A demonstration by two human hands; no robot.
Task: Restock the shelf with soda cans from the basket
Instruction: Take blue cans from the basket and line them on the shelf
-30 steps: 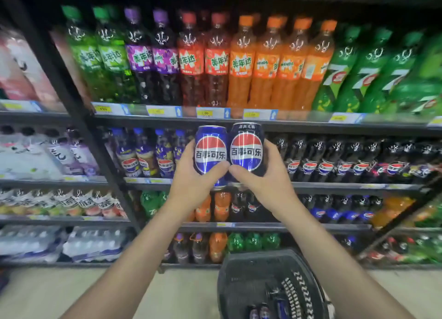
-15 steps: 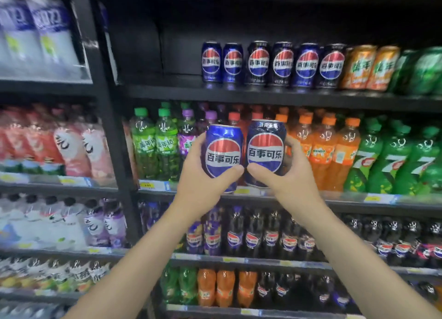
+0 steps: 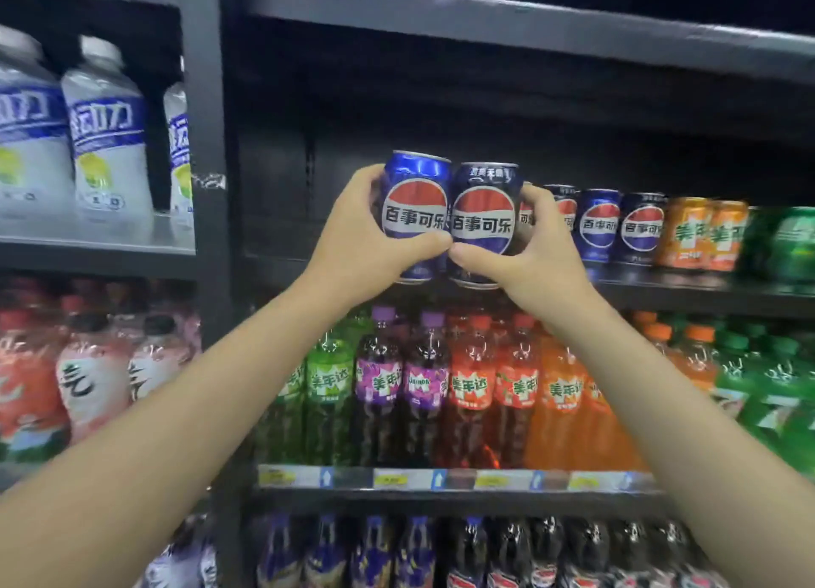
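— What's in front of me: dark store shelving fills the frame, with a black can shelf (image 3: 661, 289) running across the middle right. On it stands a row of cola cans (image 3: 617, 228), then orange cans (image 3: 701, 233) and green ones (image 3: 789, 243) toward the right edge.

— And the hands?

— Both are raised at centre frame. My left hand (image 3: 357, 252) is wrapped around a bright blue cola can (image 3: 414, 208); my right hand (image 3: 525, 256) is wrapped around a darker navy cola can (image 3: 483, 217). The two cans are upright, side by side and touching, and my thumb tips meet in front of them. Their bottoms sit right at the front lip of that shelf; whether they rest on it, I cannot tell.

— Anything around them?

— White bottles with blue labels (image 3: 106, 133) at the upper left. Below the cans, a row of green, purple, red and orange soda bottles (image 3: 423, 384), with price tags (image 3: 397, 479) under them.
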